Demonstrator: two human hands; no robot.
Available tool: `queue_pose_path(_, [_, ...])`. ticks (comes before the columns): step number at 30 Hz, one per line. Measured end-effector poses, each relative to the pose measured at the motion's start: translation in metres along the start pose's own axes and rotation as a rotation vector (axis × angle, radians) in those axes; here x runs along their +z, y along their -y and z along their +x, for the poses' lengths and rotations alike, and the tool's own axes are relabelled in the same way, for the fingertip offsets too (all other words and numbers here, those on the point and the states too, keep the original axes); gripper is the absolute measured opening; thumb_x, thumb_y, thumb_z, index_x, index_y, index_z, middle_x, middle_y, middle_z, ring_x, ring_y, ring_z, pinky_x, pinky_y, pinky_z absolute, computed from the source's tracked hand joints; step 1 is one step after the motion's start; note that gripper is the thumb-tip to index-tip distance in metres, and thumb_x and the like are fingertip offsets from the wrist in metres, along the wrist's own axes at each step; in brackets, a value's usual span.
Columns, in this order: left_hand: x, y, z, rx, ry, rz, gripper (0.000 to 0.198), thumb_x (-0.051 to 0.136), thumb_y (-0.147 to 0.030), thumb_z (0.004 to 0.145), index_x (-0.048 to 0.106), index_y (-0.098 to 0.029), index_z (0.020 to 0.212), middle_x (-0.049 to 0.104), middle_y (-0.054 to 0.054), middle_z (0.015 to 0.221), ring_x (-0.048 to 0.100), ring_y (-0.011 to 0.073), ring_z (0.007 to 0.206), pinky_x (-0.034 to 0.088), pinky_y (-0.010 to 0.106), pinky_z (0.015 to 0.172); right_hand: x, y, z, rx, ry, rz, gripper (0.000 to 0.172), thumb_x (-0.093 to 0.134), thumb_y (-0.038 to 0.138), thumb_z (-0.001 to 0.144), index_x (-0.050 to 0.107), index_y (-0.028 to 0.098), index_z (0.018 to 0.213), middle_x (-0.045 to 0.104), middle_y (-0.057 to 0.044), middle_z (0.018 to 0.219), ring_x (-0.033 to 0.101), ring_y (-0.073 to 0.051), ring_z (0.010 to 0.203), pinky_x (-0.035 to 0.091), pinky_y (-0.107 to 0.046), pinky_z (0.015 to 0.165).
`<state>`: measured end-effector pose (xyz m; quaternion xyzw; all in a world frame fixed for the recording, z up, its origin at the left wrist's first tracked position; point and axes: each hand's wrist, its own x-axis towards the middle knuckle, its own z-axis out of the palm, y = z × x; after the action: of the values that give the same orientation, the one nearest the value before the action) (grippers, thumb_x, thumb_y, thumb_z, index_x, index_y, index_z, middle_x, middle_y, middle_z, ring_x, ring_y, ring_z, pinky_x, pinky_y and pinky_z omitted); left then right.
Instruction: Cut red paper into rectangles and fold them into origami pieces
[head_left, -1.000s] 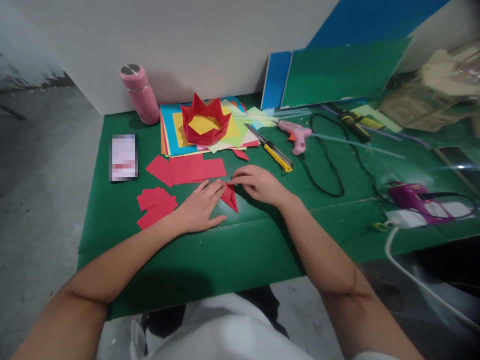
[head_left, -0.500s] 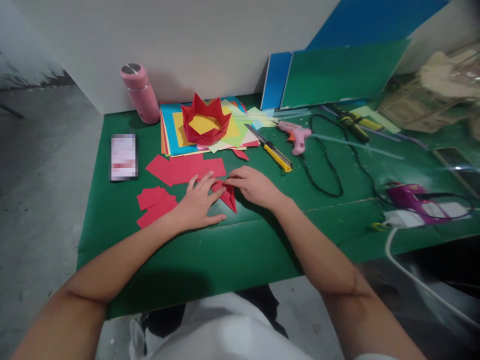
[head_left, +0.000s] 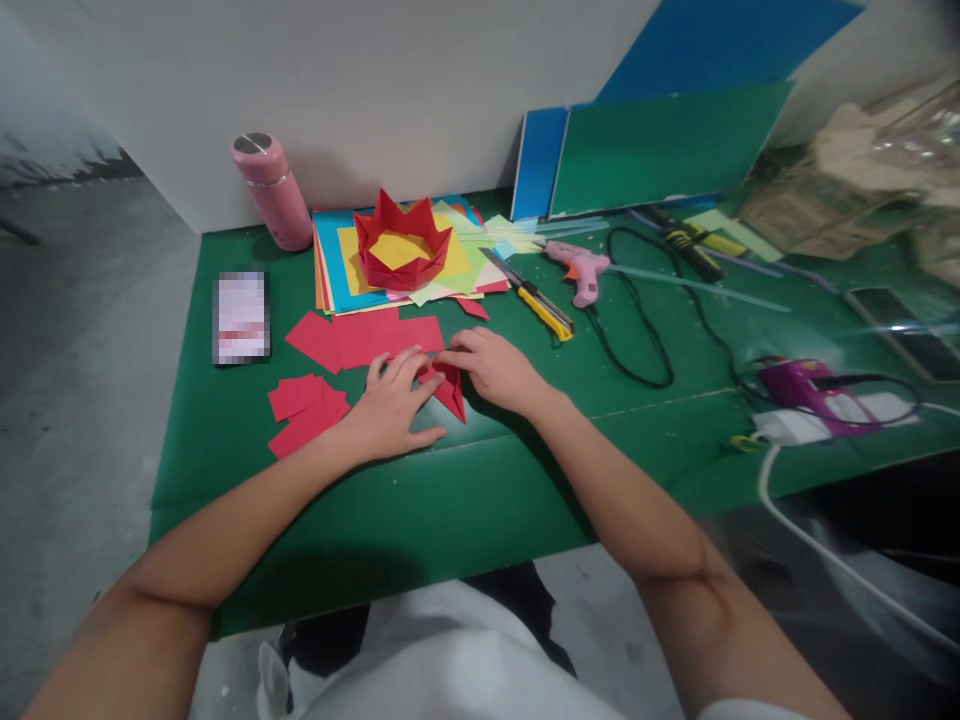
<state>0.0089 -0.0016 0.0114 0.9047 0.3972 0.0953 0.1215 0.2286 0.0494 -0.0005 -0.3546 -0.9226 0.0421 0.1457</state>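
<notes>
A piece of folded red paper (head_left: 451, 393) lies on the green tabletop, one pointed corner towards me. My left hand (head_left: 390, 408) rests over its left side with the fingers spread, the fingertips touching the paper. From the right, my right hand (head_left: 498, 370) has its thumb and fingers closed at the paper's upper edge; the exact pinch is partly hidden. Flat red paper sheets (head_left: 371, 340) lie just beyond my left hand, and a small pile of red paper pieces (head_left: 306, 408) sits beside my left wrist.
Behind the hands, a red folded-paper ring (head_left: 401, 272) stands on stacked coloured paper (head_left: 334, 270). A pink bottle (head_left: 276, 195) and a blurred-out rectangle (head_left: 241, 318) are at left. Rightward lie a yellow utility knife (head_left: 544, 312), a pink glue gun (head_left: 581, 270) with its cord, and a power strip (head_left: 795, 425).
The whole view has shifted slightly, so the table things appear a little further left. Both hands stay at the folded red paper, with hardly any change in their pose.
</notes>
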Motion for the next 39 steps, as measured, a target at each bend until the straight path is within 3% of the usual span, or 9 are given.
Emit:
queue_pose_path(11, [0.001,0.003,0.001,0.020,0.042,-0.030,0.065,0.055,-0.051,0.087,0.043,-0.018,0.142,0.040,0.016,0.149,0.028,0.0343,0.141,0.012,0.059,0.113,-0.011,-0.024,-0.013,-0.045,-0.066,0.064,0.039,0.041,0.002,0.082,0.075,0.021,0.082,0.064,-0.008,0.089,0.055,-0.020,0.083,0.044,-0.033,0.073])
queue_pose_path(15, [0.003,0.003,-0.001,0.034,-0.004,0.009,0.060,0.054,-0.053,0.088,0.049,-0.018,0.136,0.048,0.017,0.141,0.035,0.0342,0.136,0.011,0.059,0.113,-0.015,-0.017,-0.012,0.050,-0.133,0.171,0.038,0.039,0.004,0.085,0.072,0.020,0.094,0.066,-0.009,0.095,0.060,-0.021,0.090,0.047,-0.034,0.079])
queue_pose_path(18, [0.005,0.003,-0.001,0.047,-0.055,0.054,0.058,0.051,-0.054,0.089,0.053,-0.016,0.133,0.055,0.017,0.126,0.045,0.0331,0.124,0.018,0.058,0.110,-0.019,-0.009,-0.009,0.036,-0.142,0.323,0.023,0.048,0.021,0.092,0.067,0.020,0.106,0.067,-0.008,0.099,0.060,-0.021,0.096,0.047,-0.034,0.085])
queue_pose_path(19, [0.006,0.003,-0.001,0.044,-0.075,0.066,0.058,0.050,-0.055,0.089,0.054,-0.015,0.132,0.056,0.017,0.122,0.047,0.0325,0.119,0.020,0.057,0.109,-0.020,-0.006,-0.008,0.011,-0.104,0.363,0.024,0.056,0.030,0.090,0.065,0.020,0.110,0.067,-0.008,0.103,0.060,-0.022,0.099,0.047,-0.035,0.087])
queue_pose_path(21, [0.008,0.004,-0.001,0.042,-0.114,0.081,0.057,0.048,-0.055,0.090,0.056,-0.014,0.129,0.058,0.016,0.114,0.049,0.0309,0.111,0.026,0.054,0.104,-0.021,-0.003,-0.007,-0.027,-0.004,0.399,0.048,0.071,0.046,0.079,0.060,0.019,0.117,0.065,-0.010,0.111,0.058,-0.026,0.104,0.046,-0.038,0.090])
queue_pose_path(23, [0.009,0.006,0.000,0.047,-0.150,0.081,0.053,0.046,-0.053,0.092,0.058,-0.014,0.126,0.059,0.015,0.110,0.050,0.0293,0.107,0.030,0.050,0.099,-0.021,-0.001,-0.006,-0.027,0.066,0.395,0.057,0.075,0.050,0.073,0.058,0.019,0.117,0.063,-0.011,0.115,0.056,-0.028,0.106,0.045,-0.040,0.091])
queue_pose_path(27, [0.009,0.007,0.001,0.065,-0.193,0.032,0.038,0.043,-0.036,0.095,0.059,-0.014,0.122,0.062,0.013,0.108,0.052,0.0263,0.104,0.033,0.044,0.092,-0.017,-0.006,-0.007,0.014,0.054,0.415,0.033,0.068,0.041,0.083,0.061,0.019,0.107,0.066,-0.011,0.109,0.058,-0.025,0.101,0.046,-0.038,0.087])
queue_pose_path(31, [0.006,0.007,0.002,0.062,-0.210,-0.030,0.028,0.044,-0.025,0.093,0.064,-0.016,0.111,0.066,0.010,0.104,0.054,0.0247,0.102,0.033,0.044,0.092,-0.015,-0.012,-0.007,-0.092,-0.019,0.389,0.014,0.060,0.034,0.090,0.068,0.022,0.092,0.069,-0.008,0.105,0.060,-0.021,0.097,0.047,-0.037,0.087])
queue_pose_path(39, [0.006,0.018,0.001,0.111,-0.198,-0.078,0.029,0.045,-0.018,0.093,0.070,-0.024,0.105,0.066,0.007,0.121,0.052,0.0264,0.122,0.029,0.051,0.103,-0.009,-0.014,-0.007,-0.161,-0.175,0.150,0.023,0.052,0.027,0.094,0.074,0.022,0.087,0.067,-0.008,0.091,0.059,-0.020,0.087,0.049,-0.035,0.078])
